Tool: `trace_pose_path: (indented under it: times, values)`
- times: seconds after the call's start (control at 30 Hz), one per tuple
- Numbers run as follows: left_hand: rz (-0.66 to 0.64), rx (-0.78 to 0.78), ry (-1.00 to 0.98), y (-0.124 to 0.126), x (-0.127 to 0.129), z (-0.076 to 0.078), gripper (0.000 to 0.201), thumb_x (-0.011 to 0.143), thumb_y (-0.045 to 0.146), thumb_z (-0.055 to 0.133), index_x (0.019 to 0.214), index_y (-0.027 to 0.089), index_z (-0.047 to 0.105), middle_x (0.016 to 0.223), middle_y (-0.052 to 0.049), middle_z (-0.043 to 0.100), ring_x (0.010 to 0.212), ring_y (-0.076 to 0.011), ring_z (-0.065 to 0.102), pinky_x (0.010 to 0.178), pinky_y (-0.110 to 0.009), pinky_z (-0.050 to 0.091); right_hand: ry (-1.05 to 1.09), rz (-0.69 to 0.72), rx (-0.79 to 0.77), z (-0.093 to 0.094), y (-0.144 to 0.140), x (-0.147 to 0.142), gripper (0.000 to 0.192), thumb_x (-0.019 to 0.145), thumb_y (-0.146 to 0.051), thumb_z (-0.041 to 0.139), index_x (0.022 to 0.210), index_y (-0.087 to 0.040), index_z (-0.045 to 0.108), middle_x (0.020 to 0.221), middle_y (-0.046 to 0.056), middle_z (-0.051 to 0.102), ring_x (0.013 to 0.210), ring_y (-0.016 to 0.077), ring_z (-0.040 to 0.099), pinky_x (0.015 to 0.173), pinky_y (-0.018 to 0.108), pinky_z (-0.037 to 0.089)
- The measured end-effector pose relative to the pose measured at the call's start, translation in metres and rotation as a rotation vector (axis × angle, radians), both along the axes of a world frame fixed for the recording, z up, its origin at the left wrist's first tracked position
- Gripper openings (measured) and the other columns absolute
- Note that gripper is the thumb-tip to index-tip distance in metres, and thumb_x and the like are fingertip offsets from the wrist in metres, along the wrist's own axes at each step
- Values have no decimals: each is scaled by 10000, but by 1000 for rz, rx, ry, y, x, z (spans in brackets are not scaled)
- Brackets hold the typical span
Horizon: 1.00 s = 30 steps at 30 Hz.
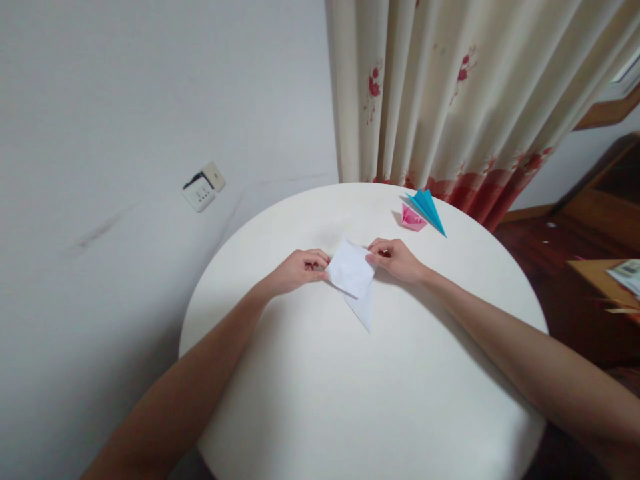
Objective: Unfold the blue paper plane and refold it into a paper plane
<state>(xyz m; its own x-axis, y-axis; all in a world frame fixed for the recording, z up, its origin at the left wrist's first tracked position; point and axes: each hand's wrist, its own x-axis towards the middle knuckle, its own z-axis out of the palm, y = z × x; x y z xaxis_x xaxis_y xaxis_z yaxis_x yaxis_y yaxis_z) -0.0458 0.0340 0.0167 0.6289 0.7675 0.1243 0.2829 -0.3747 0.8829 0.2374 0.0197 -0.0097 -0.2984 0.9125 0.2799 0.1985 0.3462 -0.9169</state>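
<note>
A folded sheet of white paper (351, 268) is between my two hands over the round white table. Its upper part is a roughly square flap, and a pointed triangular part sticks out below toward me. My left hand (306, 268) pinches its left corner between thumb and fingers. On the opposite side, my right hand (395, 259) grips the right corner, with the thumb lying on top of the paper. The fingertips under the sheet are partly hidden.
A blue paper plane (429, 209) and a small pink folded paper boat (412, 219) lie near the far right rim of the table (280, 393). A wall with a socket (200, 193) borders the left side; a patterned curtain (430, 100) hangs behind.
</note>
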Motion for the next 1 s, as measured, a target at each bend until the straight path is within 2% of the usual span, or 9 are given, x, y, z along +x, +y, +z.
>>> trace_pose_path:
  times: [0.17, 0.3, 0.43, 0.53, 0.6, 0.77, 0.9, 1.0]
  values:
    - [1, -184, 20, 0, -2, -8, 210, 764, 370, 746, 788, 175, 671, 755, -22, 662, 718, -162, 608, 693, -272, 445, -11, 282, -212, 17, -4, 14, 362, 756, -468, 725, 874, -126, 744, 821, 53, 686, 782, 182, 586, 742, 300, 453]
    - [-18, -240, -5, -1, -2, -7, 203, 778, 335, 734, 782, 177, 607, 758, -13, 668, 707, -145, 612, 664, -241, 424, -38, 425, -271, 25, -6, 20, 421, 740, -431, 753, 1021, -118, 743, 905, 63, 712, 802, 179, 604, 757, 298, 460]
    - [-39, -270, 4, -2, -2, -7, 211, 772, 315, 738, 785, 181, 575, 734, 3, 657, 678, -133, 599, 634, -222, 397, -5, 484, -292, 23, -8, 18, 404, 728, -454, 759, 942, -111, 757, 863, 58, 711, 772, 172, 610, 755, 298, 464]
    - [-79, -269, 34, -1, -3, -8, 214, 787, 337, 725, 869, 174, 614, 782, -9, 673, 710, -144, 607, 658, -235, 410, -20, 514, -298, 21, -5, 18, 388, 735, -467, 757, 878, -106, 752, 786, 35, 685, 719, 152, 586, 710, 280, 449]
    - [-115, -244, 93, 1, -5, -9, 232, 822, 359, 687, 925, 155, 645, 828, -24, 676, 746, -155, 607, 678, -248, 419, -51, 532, -300, 19, -3, 20, 376, 752, -454, 756, 867, -97, 741, 749, 22, 660, 696, 135, 561, 687, 265, 431]
    - [-141, -37, 268, 2, -5, -7, 199, 889, 313, 583, 831, 143, 669, 785, -6, 601, 765, -152, 557, 716, -254, 414, -94, 556, -240, 19, 0, 23, 355, 815, -454, 722, 859, -102, 718, 824, 46, 661, 772, 139, 554, 748, 275, 429]
    - [-200, 100, 197, -7, 3, -3, 209, 916, 203, 500, 890, 157, 702, 923, -50, 607, 892, -173, 561, 815, -284, 430, -88, 527, -173, 20, -2, 15, 393, 858, -502, 663, 915, -117, 723, 873, 63, 672, 814, 159, 566, 792, 301, 438]
    - [-210, 171, 141, -17, 12, 0, 292, 894, 117, 461, 1027, 178, 714, 1026, -75, 561, 884, -163, 544, 783, -284, 442, -77, 450, -110, 16, -6, 4, 411, 874, -515, 636, 979, -127, 719, 862, 53, 669, 779, 156, 557, 755, 295, 433]
